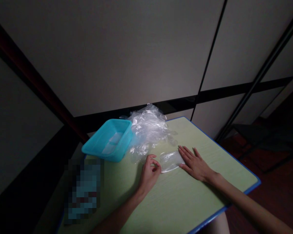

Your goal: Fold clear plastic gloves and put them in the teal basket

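Note:
A clear plastic bag (pixel 171 161) lies flat on the green tabletop between my hands. My right hand (pixel 194 164) rests palm down with fingers spread, its fingertips on the bag's right edge. At the bag's left edge, my left hand (pixel 151 172) has its thumb and index finger curled together; whether film is pinched there is too small to tell. Just behind, a crumpled heap of clear plastic bags (pixel 148 126) reaches the back of the table.
A turquoise basket (pixel 125 143) stands left of the heap, with something pale on its bottom. A blurred-out blue item (pixel 86 188) lies at the table's left side. The green table (pixel 215 162) has a blue edge. Pale cabinet panels (pixel 136 58) rise behind it.

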### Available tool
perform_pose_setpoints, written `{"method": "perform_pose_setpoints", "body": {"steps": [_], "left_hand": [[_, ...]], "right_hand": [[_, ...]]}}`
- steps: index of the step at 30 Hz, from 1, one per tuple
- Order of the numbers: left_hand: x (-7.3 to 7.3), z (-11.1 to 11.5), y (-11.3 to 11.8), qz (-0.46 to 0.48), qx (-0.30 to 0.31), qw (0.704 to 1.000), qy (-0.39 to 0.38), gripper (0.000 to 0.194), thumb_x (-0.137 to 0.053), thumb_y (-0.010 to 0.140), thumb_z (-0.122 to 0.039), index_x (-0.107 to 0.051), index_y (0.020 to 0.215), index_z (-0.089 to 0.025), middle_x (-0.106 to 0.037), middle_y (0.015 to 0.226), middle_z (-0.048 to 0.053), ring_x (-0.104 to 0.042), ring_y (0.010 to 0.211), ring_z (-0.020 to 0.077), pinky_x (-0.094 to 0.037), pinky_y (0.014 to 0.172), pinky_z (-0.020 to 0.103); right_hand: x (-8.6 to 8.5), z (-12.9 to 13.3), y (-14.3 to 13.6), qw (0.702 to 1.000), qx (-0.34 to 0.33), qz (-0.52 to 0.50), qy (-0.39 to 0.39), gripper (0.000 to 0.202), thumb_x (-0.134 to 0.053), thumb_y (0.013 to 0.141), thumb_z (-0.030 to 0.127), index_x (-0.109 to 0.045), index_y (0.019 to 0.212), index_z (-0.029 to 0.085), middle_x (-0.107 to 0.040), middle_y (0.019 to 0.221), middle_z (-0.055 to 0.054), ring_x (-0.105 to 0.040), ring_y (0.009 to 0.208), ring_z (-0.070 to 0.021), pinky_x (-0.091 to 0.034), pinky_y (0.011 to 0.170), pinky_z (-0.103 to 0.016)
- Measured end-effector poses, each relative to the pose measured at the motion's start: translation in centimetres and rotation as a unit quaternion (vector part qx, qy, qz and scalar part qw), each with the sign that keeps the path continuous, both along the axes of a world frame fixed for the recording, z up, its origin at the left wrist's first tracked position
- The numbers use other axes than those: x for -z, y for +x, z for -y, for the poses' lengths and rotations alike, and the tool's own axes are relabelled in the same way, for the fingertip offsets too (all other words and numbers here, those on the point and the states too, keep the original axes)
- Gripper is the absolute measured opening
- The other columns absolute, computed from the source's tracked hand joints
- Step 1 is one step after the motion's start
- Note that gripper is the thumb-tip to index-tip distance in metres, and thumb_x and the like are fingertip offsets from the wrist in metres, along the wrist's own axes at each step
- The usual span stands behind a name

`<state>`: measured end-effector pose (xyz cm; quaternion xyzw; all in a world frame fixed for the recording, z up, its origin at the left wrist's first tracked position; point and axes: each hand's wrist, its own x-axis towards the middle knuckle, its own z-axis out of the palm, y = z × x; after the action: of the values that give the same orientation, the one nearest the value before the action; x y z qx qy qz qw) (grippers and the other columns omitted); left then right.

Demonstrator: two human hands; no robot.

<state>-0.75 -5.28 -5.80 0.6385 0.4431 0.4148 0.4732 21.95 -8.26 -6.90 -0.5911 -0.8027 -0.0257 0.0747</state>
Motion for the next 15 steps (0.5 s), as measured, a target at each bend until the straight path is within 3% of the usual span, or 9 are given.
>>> {"method": "perform_pose_setpoints", "body": {"steps": [4,6,9,11,12,15], "left_hand": [[-0.5,-0.2,-0.8,-0.047,-0.001,0.998,0.037,0.024,-0.044,0.07,-0.017,-0.038,0.093,-0.02,-0.049,0.07,-0.006,-0.056,0.046,0.0086,-0.04,0.041,0.017],[-1.2,-0.3,-0.7,-0.082,0.0,0.994,0.07,0.018,-0.043,0.072,-0.017,-0.041,0.09,-0.019,-0.052,0.075,-0.002,-0.058,0.053,0.0109,-0.046,0.05,0.022],[-2.3,-0.1,0.8,-0.13,0.045,0.983,0.124,0.019,-0.047,0.072,-0.019,-0.05,0.09,-0.018,-0.058,0.095,0.006,-0.06,0.085,0.0195,-0.046,0.077,0.033],[-2.8,0.2,2.5,-0.169,0.105,0.966,0.163,0.036,-0.055,0.069,-0.026,-0.05,0.104,-0.017,-0.052,0.118,0.01,-0.046,0.112,0.0249,-0.035,0.094,0.037],[-2.8,0.3,3.4,-0.203,0.14,0.951,0.187,0.048,-0.057,0.07,-0.031,-0.047,0.114,-0.015,-0.044,0.128,0.012,-0.037,0.121,0.0266,-0.029,0.099,0.038],[-2.0,0.5,5.5,-0.382,0.21,0.855,0.28,0.073,-0.045,0.079,-0.051,-0.029,0.129,0.0,-0.023,0.139,0.022,-0.015,0.13,0.0286,-0.017,0.105,0.041]], "right_hand": [[-0.4,0.2,0.0,1.0,0.008,-0.01,0.01,0.061,-0.021,0.09,0.049,-0.007,0.14,0.017,-0.018,0.143,-0.01,-0.019,0.13,-0.0239,-0.016,0.102,-0.052],[-1.0,0.2,-0.1,1.0,0.013,-0.022,0.015,0.057,-0.02,0.091,0.043,-0.006,0.14,0.017,-0.017,0.143,-0.01,-0.019,0.13,-0.0225,-0.018,0.102,-0.05],[-1.7,0.0,-0.5,0.999,0.0,-0.032,0.02,0.054,-0.02,0.092,0.036,-0.007,0.14,0.016,-0.017,0.143,-0.009,-0.017,0.131,-0.021,-0.019,0.103,-0.048],[-1.7,-0.3,-0.7,1.0,-0.015,-0.024,0.014,0.053,-0.021,0.091,0.033,-0.012,0.14,0.014,-0.017,0.143,-0.01,-0.017,0.131,-0.0214,-0.018,0.104,-0.047],[-1.7,-0.5,-0.7,1.0,-0.021,-0.017,0.008,0.052,-0.021,0.091,0.033,-0.016,0.139,0.013,-0.018,0.143,-0.01,-0.017,0.13,-0.0216,-0.018,0.104,-0.046],[-1.1,-1.0,-0.8,0.999,-0.035,0.005,-0.008,0.051,-0.022,0.091,0.035,-0.024,0.137,0.012,-0.021,0.142,-0.012,-0.018,0.13,-0.0217,-0.019,0.104,-0.044]]}}
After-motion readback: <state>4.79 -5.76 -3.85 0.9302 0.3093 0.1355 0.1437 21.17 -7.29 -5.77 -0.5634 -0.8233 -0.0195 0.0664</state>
